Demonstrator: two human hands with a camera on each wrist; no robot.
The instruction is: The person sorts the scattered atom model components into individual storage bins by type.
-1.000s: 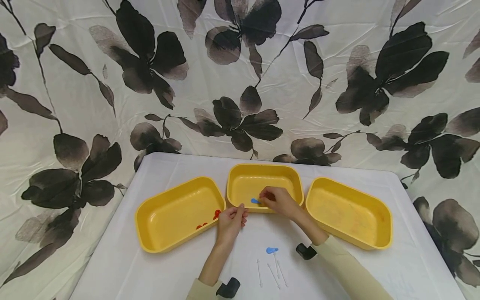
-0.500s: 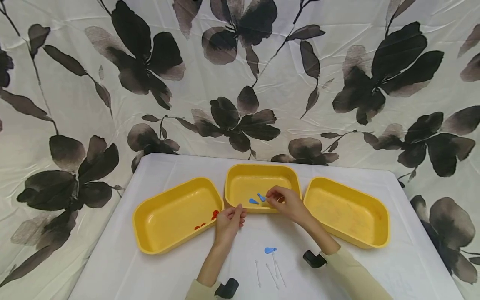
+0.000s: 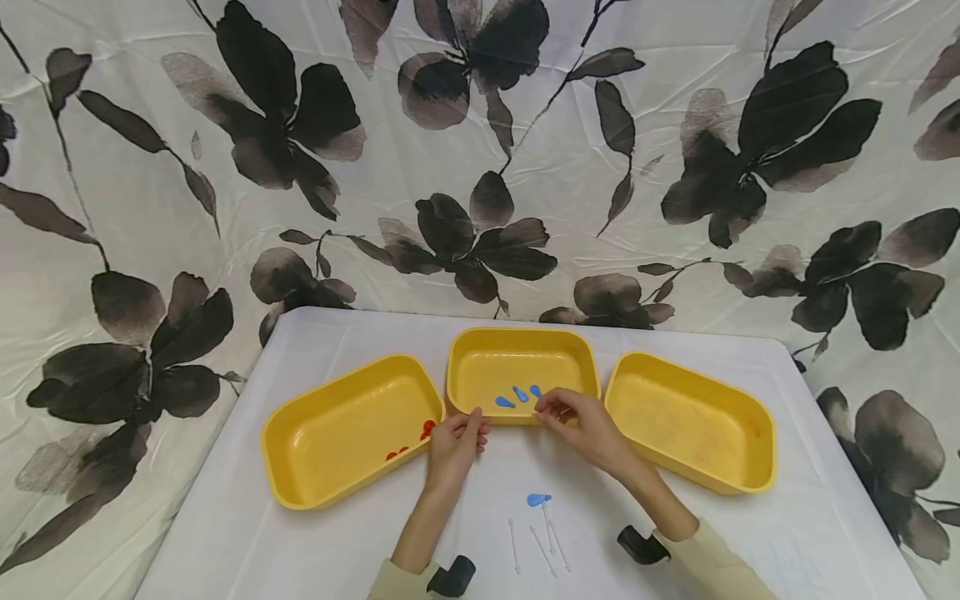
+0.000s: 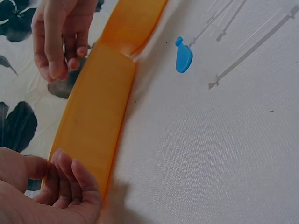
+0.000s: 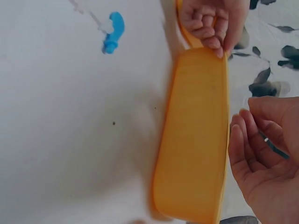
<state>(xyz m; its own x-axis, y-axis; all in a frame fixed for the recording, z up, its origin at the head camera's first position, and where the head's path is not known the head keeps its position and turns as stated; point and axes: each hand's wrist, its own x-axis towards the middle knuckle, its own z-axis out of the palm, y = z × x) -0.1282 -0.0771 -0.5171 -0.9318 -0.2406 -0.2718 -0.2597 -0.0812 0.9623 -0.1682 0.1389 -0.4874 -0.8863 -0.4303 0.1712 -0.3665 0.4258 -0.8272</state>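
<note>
My left hand [image 3: 450,446] pinches the near left rim of the middle yellow tray [image 3: 480,335], thumb on one side and curled fingers on the other. Over that tray's near right side hovers my right hand [image 3: 588,425], its fingers loosely bent. Three small blue teardrop-shaped pieces [image 3: 506,402] lie inside the tray; the rightmost one [image 3: 535,390] is right by the right fingertips. In the right wrist view thumb and index stand slightly apart, with nothing plainly held. Another blue piece [image 3: 537,500] rests on the white table, touching or close to thin white sticks [image 3: 542,550].
A left yellow tray [image 3: 300,421] holds several red pieces [image 3: 427,429] at its near right side. To the right stands a third yellow tray [image 3: 693,429]. All stand on a white-covered table [image 3: 375,550], before a flower-patterned cloth [image 3: 600,208].
My right hand has shifted right and nearer me along the middle tray. Only one blue piece showed there at first; now three lie in a row. The left hand stays on the rim.
</note>
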